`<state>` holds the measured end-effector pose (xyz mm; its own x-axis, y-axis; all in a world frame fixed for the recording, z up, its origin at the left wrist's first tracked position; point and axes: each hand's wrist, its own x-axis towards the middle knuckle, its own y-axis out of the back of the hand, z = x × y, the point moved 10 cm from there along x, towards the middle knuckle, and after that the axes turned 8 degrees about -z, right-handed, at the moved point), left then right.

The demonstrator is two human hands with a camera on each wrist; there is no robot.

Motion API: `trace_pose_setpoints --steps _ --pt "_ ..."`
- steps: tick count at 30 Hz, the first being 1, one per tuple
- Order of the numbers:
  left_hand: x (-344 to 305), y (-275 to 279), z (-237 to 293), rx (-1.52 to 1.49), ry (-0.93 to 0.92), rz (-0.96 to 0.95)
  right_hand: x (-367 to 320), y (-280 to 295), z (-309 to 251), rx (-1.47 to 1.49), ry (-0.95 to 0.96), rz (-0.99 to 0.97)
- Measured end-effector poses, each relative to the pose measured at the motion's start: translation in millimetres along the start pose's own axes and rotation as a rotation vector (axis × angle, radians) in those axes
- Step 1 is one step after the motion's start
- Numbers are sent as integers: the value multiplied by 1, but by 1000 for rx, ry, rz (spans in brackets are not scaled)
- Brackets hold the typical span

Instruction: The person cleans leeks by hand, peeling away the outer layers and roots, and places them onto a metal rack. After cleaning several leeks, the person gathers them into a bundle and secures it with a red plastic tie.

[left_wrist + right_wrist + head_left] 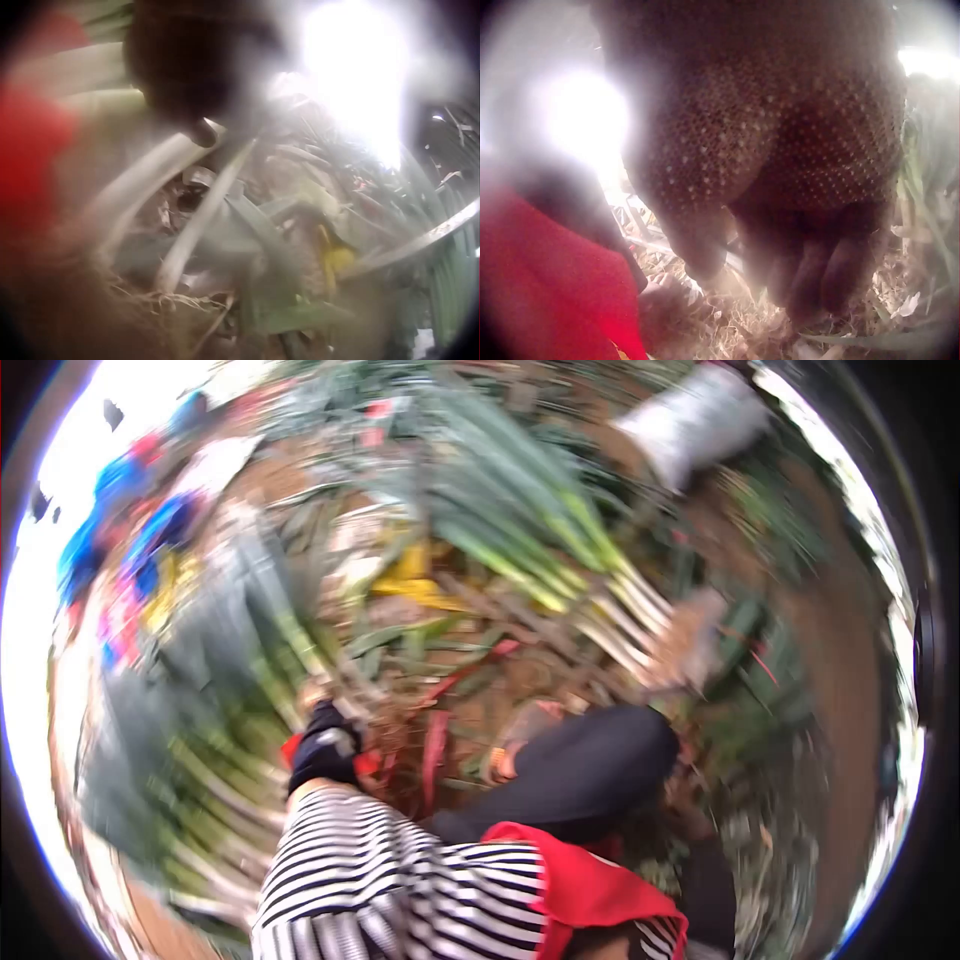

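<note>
Everything is blurred by motion. My left hand, in a black glove below a striped sleeve, is balled up at the base of pale leek stalks by the left pile. In the left wrist view the dark glove lies over white stalks, and one fingertip touches a longer stalk. My right hand fills the right wrist view in a dotted glove. Its fingers curl down over roots and dry straw, and I cannot make out anything in them. The head view does not show this hand.
A bunch of leeks lies across the middle, with its white ends to the right. More leeks are heaped at the left. A bent knee in black and red cloth are close below. A white sack lies beyond, on brown soil.
</note>
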<state>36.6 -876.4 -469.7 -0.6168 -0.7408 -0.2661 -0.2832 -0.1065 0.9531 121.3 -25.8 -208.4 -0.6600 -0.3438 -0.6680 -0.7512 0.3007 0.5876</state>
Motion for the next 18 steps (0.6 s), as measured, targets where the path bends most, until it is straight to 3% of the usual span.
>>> trace_pose_setpoints --steps 2,3,4,5,6,7,8,10,11,13,16,18 --pt "10 9 47 -15 -406 -17 -19 14 -22 45 106 81" --pt "2 26 73 -23 -604 -36 -33 10 10 110 -101 76" --pt "-21 78 101 -193 -588 -39 -24 -5 54 -36 -114 130" --pt "-14 106 126 -432 -609 -69 -22 -10 74 -97 -330 54" --pt "-11 122 158 -810 -663 -212 -22 -14 87 13 -337 75" --pt "-17 134 194 -1293 -657 -480 -13 -28 111 112 -354 56" --pt "-34 155 231 -1604 -669 -720 -19 -24 111 192 -516 42" --pt "-94 232 297 -1847 -901 -1124 -15 -28 128 281 -526 95" --pt "-138 285 324 -1763 -1282 -1368 -10 -31 138 343 -521 127" --pt "-220 378 366 -1951 -831 -1045 -5 -36 150 502 -512 127" --pt "-343 493 423 -1828 -1197 -1151 -1 -38 164 593 -597 132" --pt "-440 540 454 -1720 -1453 -1283 31 -71 204 646 -599 142"
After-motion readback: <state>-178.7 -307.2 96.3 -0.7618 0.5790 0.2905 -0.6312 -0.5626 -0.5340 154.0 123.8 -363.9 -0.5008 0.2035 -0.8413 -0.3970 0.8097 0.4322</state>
